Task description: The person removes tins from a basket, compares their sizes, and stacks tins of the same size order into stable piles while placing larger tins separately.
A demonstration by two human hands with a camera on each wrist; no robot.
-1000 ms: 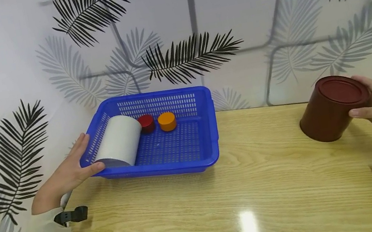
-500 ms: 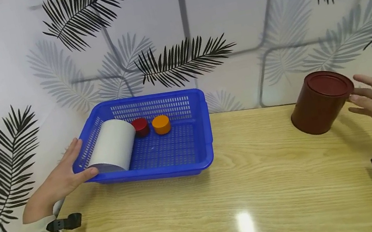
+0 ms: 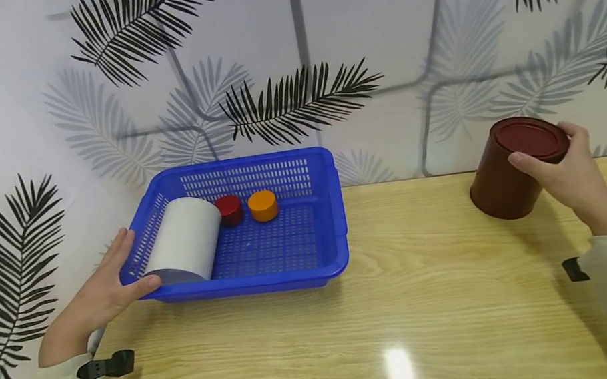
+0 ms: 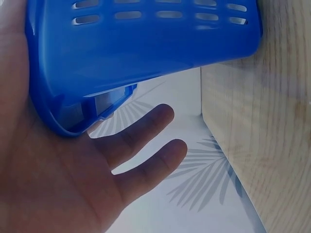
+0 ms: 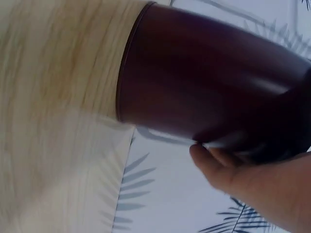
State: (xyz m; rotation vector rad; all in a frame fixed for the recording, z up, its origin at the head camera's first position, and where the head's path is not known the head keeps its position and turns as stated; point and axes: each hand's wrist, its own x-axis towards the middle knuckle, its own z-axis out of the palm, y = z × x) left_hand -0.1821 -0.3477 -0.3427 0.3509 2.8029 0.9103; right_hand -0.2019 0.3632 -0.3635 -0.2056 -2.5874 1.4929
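Observation:
On the right of the table, a dark red canister (image 3: 505, 177) stands upright with its lid on. My right hand (image 3: 565, 170) grips it near the top, thumb on the near side and fingers round the right side. In the right wrist view, fingertips (image 5: 206, 160) meet the canister's wall (image 5: 204, 77). At the left, my left hand (image 3: 99, 296) rests along the end of a blue plastic basket (image 3: 271, 280), thumb over the front corner. Two of its fingers (image 4: 155, 165) stretch out straight outside the basket in the left wrist view.
Inside the basket lies a white cylinder (image 3: 184, 237) on its side. Beside it are a small red round piece (image 3: 230, 210) and an orange one (image 3: 263, 205). Behind the wooden table (image 3: 445, 300) rises a leaf-patterned wall (image 3: 360, 24).
My right hand had come off the canister half a second ago, then moved left and took hold of it again. The left hand stays at the basket. The head view shifted slightly.

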